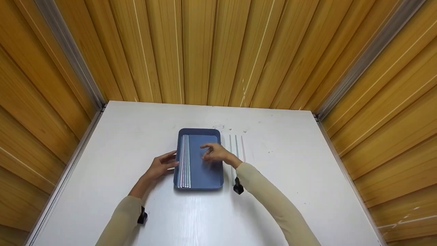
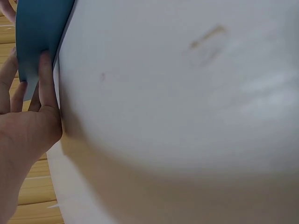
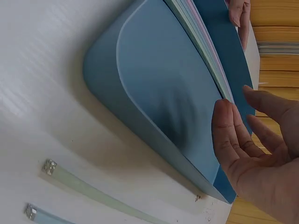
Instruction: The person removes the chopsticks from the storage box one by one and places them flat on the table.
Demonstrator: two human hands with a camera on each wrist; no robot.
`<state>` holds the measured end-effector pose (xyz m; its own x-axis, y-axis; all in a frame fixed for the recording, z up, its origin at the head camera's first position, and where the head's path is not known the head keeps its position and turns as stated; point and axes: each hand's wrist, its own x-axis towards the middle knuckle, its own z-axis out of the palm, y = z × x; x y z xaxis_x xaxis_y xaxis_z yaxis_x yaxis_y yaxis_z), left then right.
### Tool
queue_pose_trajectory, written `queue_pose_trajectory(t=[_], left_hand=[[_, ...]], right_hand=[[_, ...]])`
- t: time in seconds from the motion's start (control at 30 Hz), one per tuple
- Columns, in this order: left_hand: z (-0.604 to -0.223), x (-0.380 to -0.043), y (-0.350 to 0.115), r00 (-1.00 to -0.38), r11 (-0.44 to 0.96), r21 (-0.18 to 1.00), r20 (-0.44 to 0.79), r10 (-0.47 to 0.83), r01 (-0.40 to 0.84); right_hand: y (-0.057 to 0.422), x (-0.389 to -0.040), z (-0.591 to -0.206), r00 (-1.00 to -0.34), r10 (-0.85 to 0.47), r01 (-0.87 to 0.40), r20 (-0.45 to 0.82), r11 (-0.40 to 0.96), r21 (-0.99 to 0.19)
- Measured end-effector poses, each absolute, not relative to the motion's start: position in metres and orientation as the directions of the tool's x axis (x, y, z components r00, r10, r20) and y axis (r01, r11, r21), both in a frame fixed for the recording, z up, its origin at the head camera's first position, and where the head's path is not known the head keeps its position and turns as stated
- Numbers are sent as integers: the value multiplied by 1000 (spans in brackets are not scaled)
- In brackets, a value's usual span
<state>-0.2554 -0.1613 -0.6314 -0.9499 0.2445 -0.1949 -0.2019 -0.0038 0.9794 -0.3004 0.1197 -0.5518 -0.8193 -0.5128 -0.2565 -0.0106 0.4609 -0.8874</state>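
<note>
A blue rectangular tray [image 1: 206,178] lies on the white table. Along its left side several long, thin pastel sticks [image 1: 184,160] lie side by side in a row. My left hand [image 1: 158,168] touches the tray's left wall with extended fingers, as the left wrist view also shows. Over the inside of the tray hovers my right hand [image 1: 215,152]; its fingers are loosely bent and apart, with nothing between them. To the right of the tray lie 3 separate sticks, among them a pale green stick [image 3: 93,191] with a glittery silver end and a pink stick [image 1: 243,145].
The white table [image 1: 280,160] extends around the tray, with small dark specks behind it. Wood-patterned panels [image 1: 198,51] stand at the back and on both sides, joined by grey metal posts [image 1: 73,51]. A black device [image 1: 238,186] is at the right wrist.
</note>
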Motion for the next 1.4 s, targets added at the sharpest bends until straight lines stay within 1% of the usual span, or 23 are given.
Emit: queue_pose_trajectory(t=[0.1, 0.2, 0.33, 0.4, 0.47, 0.63, 0.73, 0.93, 1.03, 1.27, 1.4], left_hand=[[-631, -256, -162, -951, 0, 979, -196, 239, -202], [-631, -256, -162, -951, 1, 979, -197, 237, -202], [-630, -255, -160, -949, 6, 976, -212, 234, -217], [-630, -255, -159, -947, 8, 975, -220, 233, -224], [-630, -255, -159, -946, 13, 974, -225, 234, -228], [-630, -254, -159, -945, 31, 974, -224, 237, -223], [-629, -254, -160, -945, 27, 974, -225, 235, -225], [-629, -255, -159, -947, 39, 980, -198, 254, -195], [-628, -256, -159, -949, 46, 980, -200, 244, -195], [-629, -255, -160, -949, 59, 974, -226, 222, -218], [-631, -256, -160, -951, 55, 977, -214, 225, -207]], right_hand=[[113, -300, -560, -806, -528, 29, -266, 414, -910], [106, -302, -569, -794, -534, 96, -289, 358, -929], [99, -302, -579, -778, -551, 131, -303, 330, -935], [96, -302, -583, -772, -561, 124, -298, 328, -937], [94, -301, -586, -778, -564, 80, -275, 346, -935], [88, -298, -592, -815, -522, 7, -251, 424, -906], [84, -296, -595, -825, -500, 24, -265, 438, -899], [77, -295, -595, -863, -460, -72, -210, 523, -850], [74, -295, -596, -871, -450, -88, -198, 539, -838], [72, -294, -598, -881, -430, -67, -197, 526, -848], [70, -293, -598, -891, -418, -89, -178, 544, -834]])
